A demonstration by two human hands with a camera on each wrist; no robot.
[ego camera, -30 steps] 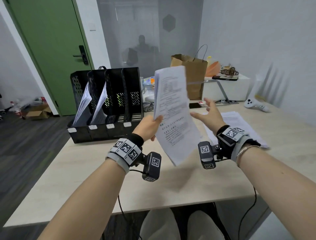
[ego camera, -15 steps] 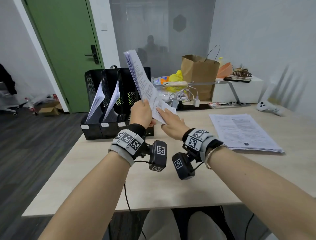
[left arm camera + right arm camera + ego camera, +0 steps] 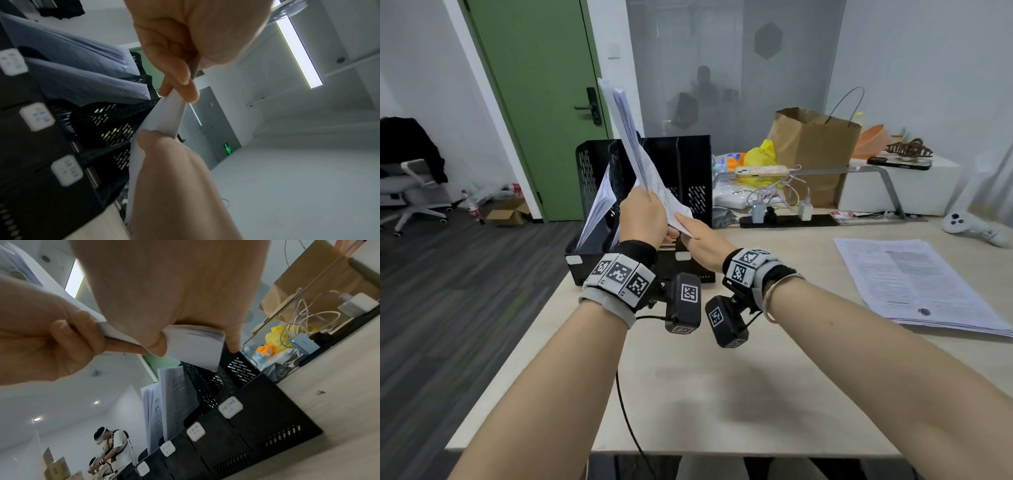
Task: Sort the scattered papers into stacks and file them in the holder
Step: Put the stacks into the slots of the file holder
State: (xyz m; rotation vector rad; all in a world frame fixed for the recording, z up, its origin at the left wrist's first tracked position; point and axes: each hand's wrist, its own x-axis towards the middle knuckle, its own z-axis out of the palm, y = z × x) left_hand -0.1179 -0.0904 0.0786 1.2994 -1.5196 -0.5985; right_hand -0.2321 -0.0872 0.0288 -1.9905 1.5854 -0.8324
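A white paper stack (image 3: 640,161) stands nearly edge-on, tilted, in front of the black file holder (image 3: 693,164). My left hand (image 3: 645,205) grips its lower edge, with fingers and thumb pinching the sheets (image 3: 164,116). The right hand (image 3: 688,229) holds the stack's lower right corner (image 3: 195,342) between thumb and fingers. The holder's two left slots contain leaning papers (image 3: 599,202) (image 3: 174,402); its right slots (image 3: 242,369) look empty. A second printed stack (image 3: 914,284) lies flat on the table at the right.
Behind the holder are a brown paper bag (image 3: 815,150), a phone on a stand (image 3: 760,170), chargers and cables (image 3: 784,205). A white controller (image 3: 969,228) lies at the far right. The table's left edge (image 3: 517,359) drops to floor with an office chair (image 3: 410,192).
The stack swung from facing me to edge-on and moved left to the holder. My right hand, free a second ago, came onto its lower corner.
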